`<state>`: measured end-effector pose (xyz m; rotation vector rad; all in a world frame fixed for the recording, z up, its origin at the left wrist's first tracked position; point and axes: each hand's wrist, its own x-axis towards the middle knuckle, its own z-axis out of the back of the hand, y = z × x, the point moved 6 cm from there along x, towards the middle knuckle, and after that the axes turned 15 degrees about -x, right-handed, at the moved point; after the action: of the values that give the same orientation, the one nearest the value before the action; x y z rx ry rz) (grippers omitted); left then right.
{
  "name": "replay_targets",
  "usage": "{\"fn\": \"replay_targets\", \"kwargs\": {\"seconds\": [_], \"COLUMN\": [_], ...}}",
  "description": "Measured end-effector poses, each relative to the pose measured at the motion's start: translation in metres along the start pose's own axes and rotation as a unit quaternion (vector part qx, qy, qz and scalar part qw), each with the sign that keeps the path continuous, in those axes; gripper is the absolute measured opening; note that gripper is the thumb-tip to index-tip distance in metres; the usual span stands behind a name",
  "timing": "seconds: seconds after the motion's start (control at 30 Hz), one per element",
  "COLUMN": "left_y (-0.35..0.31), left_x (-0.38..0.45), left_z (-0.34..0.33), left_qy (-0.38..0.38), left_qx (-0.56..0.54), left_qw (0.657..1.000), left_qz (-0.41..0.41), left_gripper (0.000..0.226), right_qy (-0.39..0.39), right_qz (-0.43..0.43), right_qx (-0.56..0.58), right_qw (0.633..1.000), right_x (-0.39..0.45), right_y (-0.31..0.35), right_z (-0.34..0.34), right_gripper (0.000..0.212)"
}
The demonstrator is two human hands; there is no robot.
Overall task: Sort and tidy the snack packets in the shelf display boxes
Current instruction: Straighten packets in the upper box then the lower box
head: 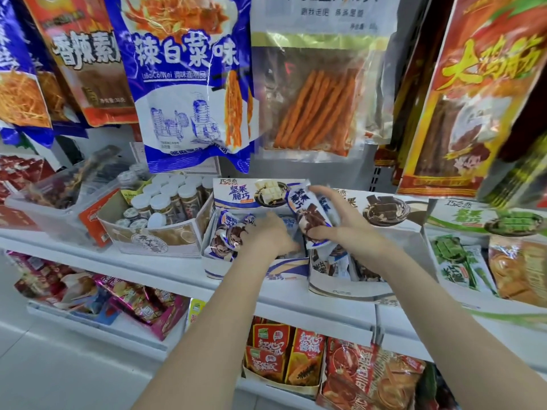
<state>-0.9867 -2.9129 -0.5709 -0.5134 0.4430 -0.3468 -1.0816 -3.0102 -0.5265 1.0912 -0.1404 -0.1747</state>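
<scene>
Sorting blue-and-white snack packets in shelf display boxes.

Nearest, below the forearms: lower shelf [296,303] edge, with red and orange pouches [284,359] standing in a tray. Reaching forward, both forearms bare. Left hand [268,236] palm down inside the blue display box [225,270], fingers curled among the packets [226,236] there, grip on any one of them impossible to tell. Right hand [340,224] raised just above the neighbouring brown display box [349,287], thumb and fingers clamped round one upright snack packet [309,216]. Beyond, left: white-capped jars [168,196] in a carton. Farthest, overhead: hanging bags [189,81].
</scene>
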Motion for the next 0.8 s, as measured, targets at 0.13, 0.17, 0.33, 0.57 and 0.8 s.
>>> {"fn": "replay_targets", "kwargs": {"seconds": [0.13, 0.17, 0.33, 0.57, 0.8], "left_y": [-0.003, -0.002, 0.006, 0.02, 0.041], "left_x": [0.006, 0.006, 0.0, -0.011, -0.017], "left_z": [-0.011, -0.011, 0.018, 0.057, 0.074], "left_qy": [-0.064, -0.07, -0.047, -0.008, -0.019], "left_qx": [0.055, 0.057, -0.025, -0.216, -0.281], "left_qw": [0.996, 0.995, 0.998, 0.976, 0.96], "left_qz": [0.024, 0.03, -0.038, -0.017, 0.017], "left_gripper": [0.093, 0.089, 0.064, 0.048, 0.05], "right_qy": [-0.007, -0.005, 0.013, -0.006, -0.024], "right_qz": [-0.013, -0.015, -0.019, -0.035, -0.071], "right_qx": [-0.036, -0.045, -0.067, -0.012, 0.018], "right_qw": [0.999, 0.999, 0.997, 0.999, 0.997], "right_x": [0.005, 0.006, 0.007, 0.002, 0.004], "right_y": [-0.006, -0.006, -0.007, -0.015, -0.02], "right_z": [0.003, 0.002, 0.0, 0.001, -0.003], "right_gripper": [0.062, 0.062, 0.062, 0.061, 0.06]}}
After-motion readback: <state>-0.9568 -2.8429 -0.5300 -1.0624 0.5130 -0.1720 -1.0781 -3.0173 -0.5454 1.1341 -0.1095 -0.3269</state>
